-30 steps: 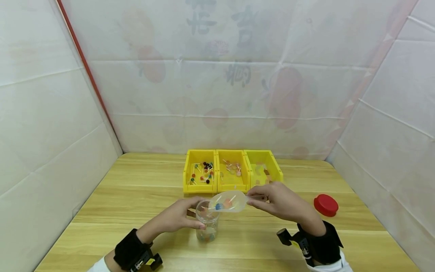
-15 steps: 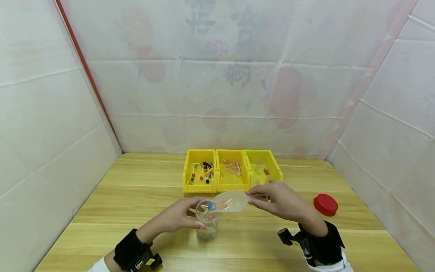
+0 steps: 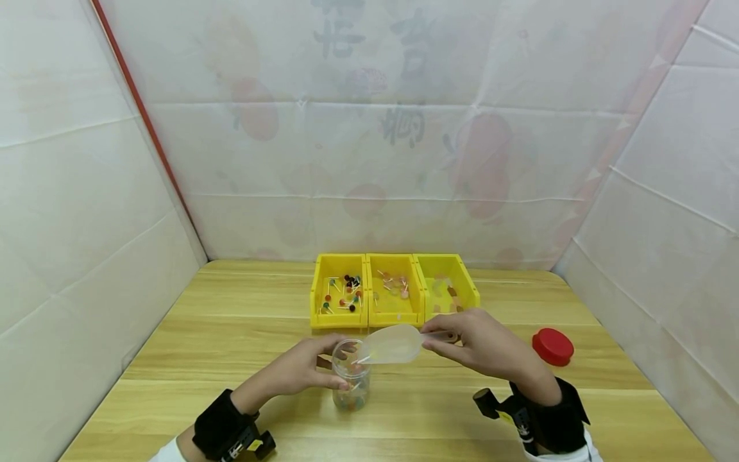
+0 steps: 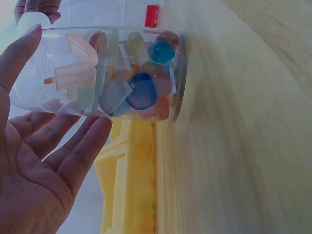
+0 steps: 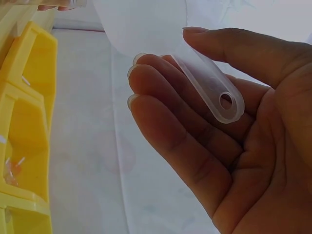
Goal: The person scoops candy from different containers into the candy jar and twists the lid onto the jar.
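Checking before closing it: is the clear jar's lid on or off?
Off: the clear plastic jar stands open-mouthed; the round red lid lies apart on the table.

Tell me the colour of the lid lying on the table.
Red: the lid shows best in the head view, right of the right hand.

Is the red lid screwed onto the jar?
No, the red lid lies on the table, apart from the open jar.
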